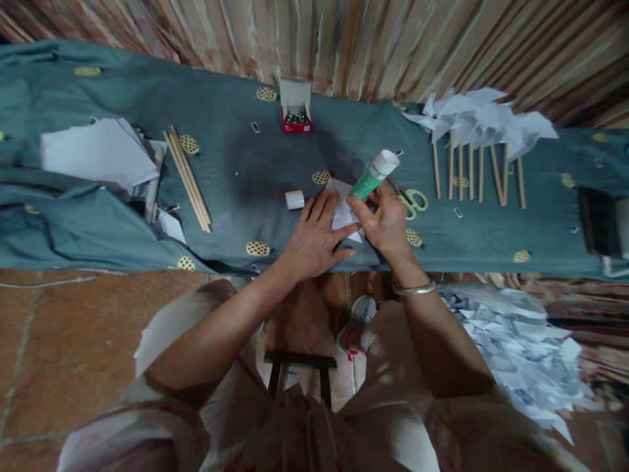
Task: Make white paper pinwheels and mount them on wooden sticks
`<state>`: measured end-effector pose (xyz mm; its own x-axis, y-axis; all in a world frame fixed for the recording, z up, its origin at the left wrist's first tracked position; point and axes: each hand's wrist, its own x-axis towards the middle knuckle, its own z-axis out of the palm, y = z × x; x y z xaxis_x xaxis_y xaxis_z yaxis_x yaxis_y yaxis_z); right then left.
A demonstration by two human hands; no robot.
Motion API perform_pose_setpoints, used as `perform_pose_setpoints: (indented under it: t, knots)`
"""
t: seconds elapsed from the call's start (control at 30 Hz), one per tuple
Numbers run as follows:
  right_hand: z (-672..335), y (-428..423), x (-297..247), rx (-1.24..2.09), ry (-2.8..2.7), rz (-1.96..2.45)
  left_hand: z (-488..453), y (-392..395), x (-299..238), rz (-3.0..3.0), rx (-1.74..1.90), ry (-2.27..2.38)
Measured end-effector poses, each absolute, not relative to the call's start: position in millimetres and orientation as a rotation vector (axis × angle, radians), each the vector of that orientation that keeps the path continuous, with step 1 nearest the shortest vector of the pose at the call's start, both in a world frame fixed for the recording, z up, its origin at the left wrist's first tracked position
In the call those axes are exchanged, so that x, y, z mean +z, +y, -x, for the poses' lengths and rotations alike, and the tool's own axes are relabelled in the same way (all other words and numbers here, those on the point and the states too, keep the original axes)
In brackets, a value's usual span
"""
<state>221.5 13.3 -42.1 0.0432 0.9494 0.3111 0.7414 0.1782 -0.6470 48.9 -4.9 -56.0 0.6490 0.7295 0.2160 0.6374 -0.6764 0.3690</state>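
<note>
While the fingers of the right hand [386, 219] were closed round a green-and-white glue stick [366, 183], those of the left hand [314, 246] lay spread and released, resting on a folded white paper [343, 215]. The glue stick leaned up and rightward from the right thumb; whether its lower end touched the paper could not be told. The paper lay between the two sets of fingers and partly under the left ones, its corners showing past them. The front edge of the cloth-covered worktop [246, 196] ran just short of the left thumb, leaving a narrow strip. A white cap [295, 200] lay just beside the left fingertips, while scissors [411, 195] with pale green handles crowded the right fingers' outer side. Ahead of the left fingers, a wide span of worktop reached an open red box [296, 126] near the far edge. Another broad span ran leftward to wooden sticks [189, 183]. Well to the right fingers' right lay overlapping paper pinwheels [491, 121].
</note>
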Motion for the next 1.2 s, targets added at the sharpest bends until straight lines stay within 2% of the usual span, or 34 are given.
perform_pose_setpoints:
  t: [1.2]
  knots:
    - [-221.7,1.0,-39.8,0.499,-1.634,1.589,-49.3,-4.4,-55.8,-2.576,0.558,1.082]
